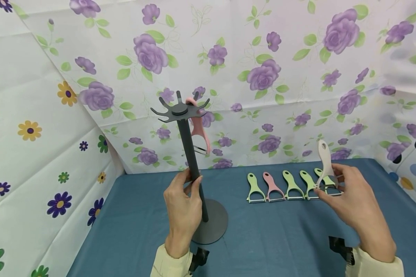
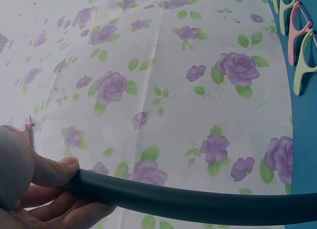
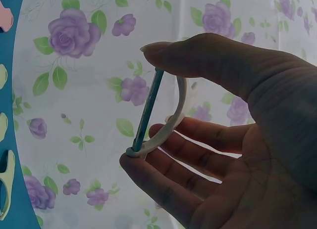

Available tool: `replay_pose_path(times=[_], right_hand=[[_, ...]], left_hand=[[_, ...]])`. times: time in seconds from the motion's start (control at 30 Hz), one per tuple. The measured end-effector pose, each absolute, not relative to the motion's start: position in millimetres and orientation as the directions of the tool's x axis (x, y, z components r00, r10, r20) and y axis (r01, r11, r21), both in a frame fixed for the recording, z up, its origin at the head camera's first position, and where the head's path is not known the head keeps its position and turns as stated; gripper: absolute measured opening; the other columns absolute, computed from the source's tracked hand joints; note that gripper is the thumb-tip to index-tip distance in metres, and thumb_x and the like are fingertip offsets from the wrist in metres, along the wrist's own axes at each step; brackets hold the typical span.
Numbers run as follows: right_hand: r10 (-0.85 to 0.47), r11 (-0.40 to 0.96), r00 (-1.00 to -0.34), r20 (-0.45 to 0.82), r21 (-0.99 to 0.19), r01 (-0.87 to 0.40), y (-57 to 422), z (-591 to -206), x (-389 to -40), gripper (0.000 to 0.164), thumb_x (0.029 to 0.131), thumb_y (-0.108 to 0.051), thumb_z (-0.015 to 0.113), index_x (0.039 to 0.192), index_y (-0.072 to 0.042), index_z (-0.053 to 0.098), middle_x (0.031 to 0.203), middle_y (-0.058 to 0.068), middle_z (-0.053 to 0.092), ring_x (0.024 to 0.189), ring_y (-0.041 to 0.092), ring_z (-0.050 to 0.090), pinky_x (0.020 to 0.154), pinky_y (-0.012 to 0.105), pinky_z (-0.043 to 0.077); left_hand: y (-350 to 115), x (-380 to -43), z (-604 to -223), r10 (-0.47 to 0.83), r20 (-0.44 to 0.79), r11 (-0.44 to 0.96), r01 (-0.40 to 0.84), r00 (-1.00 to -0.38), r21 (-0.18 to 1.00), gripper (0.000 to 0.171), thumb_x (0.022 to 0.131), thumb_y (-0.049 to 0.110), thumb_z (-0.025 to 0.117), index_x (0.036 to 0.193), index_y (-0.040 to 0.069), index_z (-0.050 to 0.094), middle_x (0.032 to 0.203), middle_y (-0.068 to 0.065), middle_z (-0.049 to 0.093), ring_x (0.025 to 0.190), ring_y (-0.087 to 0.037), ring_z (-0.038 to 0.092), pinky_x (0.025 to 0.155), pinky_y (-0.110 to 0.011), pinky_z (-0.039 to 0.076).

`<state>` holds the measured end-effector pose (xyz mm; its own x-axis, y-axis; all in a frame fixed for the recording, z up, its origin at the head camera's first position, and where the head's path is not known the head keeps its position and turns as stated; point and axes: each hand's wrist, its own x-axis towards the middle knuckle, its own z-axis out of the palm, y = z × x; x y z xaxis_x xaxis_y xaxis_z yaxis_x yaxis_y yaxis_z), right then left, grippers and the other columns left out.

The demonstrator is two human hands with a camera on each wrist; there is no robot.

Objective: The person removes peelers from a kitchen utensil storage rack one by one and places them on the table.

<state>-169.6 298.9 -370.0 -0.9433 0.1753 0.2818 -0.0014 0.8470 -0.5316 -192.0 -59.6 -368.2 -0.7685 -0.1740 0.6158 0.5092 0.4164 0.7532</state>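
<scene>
My left hand (image 1: 185,207) grips the dark grey pole (image 1: 190,152) of an upright rack with a ring of hooks (image 1: 179,109) on top and a round base (image 1: 215,227). From one hook at the right hangs a pink peeler (image 1: 199,129), blade end down. In my right hand (image 1: 357,207) a white peeler (image 1: 325,157) is pinched by its blade end, handle pointing up, raised over the right side of the table. The right wrist view shows thumb and fingers at both sides of its blade (image 3: 148,110).
Along the back of the blue table (image 1: 263,238) lies a row of peelers: a green one (image 1: 254,186) at the left, a pink one (image 1: 272,184), then several more green ones (image 1: 292,184), partly behind my right hand. A flowered cloth (image 1: 228,77) hangs behind.
</scene>
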Motion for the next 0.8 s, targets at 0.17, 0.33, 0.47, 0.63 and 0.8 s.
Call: replay_pose_path(times=[0.17,0.33,0.47,0.63,0.8], right_hand=[[0.184,0.849,-0.947,0.262,-0.528,0.019,300.7,-370.2,-169.7,0.084,0.084,-0.016,0.084,0.148,0.013,0.037,0.124,0.032,0.047,0.104,0.047,0.053,0.082,0.066,0.052],[0.193,0.844,-0.955,0.227,-0.534,0.043,301.6,-369.6,-169.2,0.085,0.086,-0.016,0.082,0.150,0.012,0.035,0.127,0.033,0.045,0.106,0.050,0.052,0.080,0.064,0.052],[0.190,0.844,-0.956,0.225,-0.534,0.042,301.6,-369.2,-169.2,0.085,0.086,-0.016,0.082,0.150,0.012,0.034,0.127,0.033,0.045,0.105,0.050,0.053,0.078,0.063,0.052],[0.190,0.844,-0.955,0.230,-0.535,0.039,301.7,-369.8,-169.2,0.084,0.086,-0.016,0.082,0.150,0.012,0.035,0.126,0.033,0.045,0.104,0.050,0.053,0.077,0.062,0.051],[0.192,0.844,-0.957,0.219,-0.535,0.047,302.9,-370.6,-169.3,0.086,0.086,-0.017,0.083,0.150,0.012,0.034,0.127,0.033,0.045,0.105,0.050,0.053,0.077,0.062,0.051]], left_hand=[[-60.3,-191.8,-368.4,-0.162,0.613,0.402,0.516,-0.773,0.757,0.025,0.096,0.001,0.068,0.121,0.000,0.070,0.104,-0.016,0.072,0.100,-0.026,0.072,0.088,-0.031,0.063],[-61.1,-192.4,-368.8,-0.145,0.616,0.392,0.527,-0.774,0.754,0.025,0.098,0.001,0.065,0.122,0.000,0.069,0.107,-0.015,0.072,0.102,-0.026,0.072,0.089,-0.031,0.063],[-62.4,-192.7,-368.0,-0.129,0.604,0.376,0.526,-0.786,0.763,0.023,0.100,0.002,0.062,0.123,0.001,0.068,0.109,-0.015,0.072,0.105,-0.026,0.072,0.090,-0.033,0.063],[-63.6,-192.4,-365.9,-0.109,0.573,0.366,0.503,-0.812,0.783,0.021,0.102,0.002,0.059,0.121,0.002,0.068,0.112,-0.014,0.072,0.110,-0.025,0.071,0.091,-0.036,0.062],[-64.8,-193.4,-366.0,-0.091,0.553,0.333,0.498,-0.828,0.800,0.022,0.103,-0.001,0.056,0.122,0.001,0.066,0.114,-0.013,0.072,0.114,-0.024,0.070,0.096,-0.040,0.060]])
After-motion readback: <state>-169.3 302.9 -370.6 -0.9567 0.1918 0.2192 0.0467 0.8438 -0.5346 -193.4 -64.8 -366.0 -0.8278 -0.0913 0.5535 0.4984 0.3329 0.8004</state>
